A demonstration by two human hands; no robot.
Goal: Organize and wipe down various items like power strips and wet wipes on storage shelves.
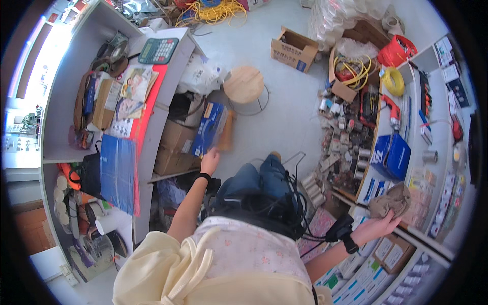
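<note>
My left hand (210, 162) grips the near end of a blue cardboard box (209, 129), which is tilted and slightly blurred beside the open shelf under the desk. An orange-brown piece (228, 131) shows just behind that box. Over at the right shelving, my right hand (381, 227) holds a crumpled grey-brown cloth (392, 200), near a blue carton (390, 157) on the shelf. Black straps circle both wrists.
A round wooden stool (244, 84) stands ahead of me. An open carton (293, 49) sits on the floor. Loose fittings (341, 141) fill a tray at right. Cardboard boxes (173, 145) occupy the desk's lower shelf. Black cables hang by my lap.
</note>
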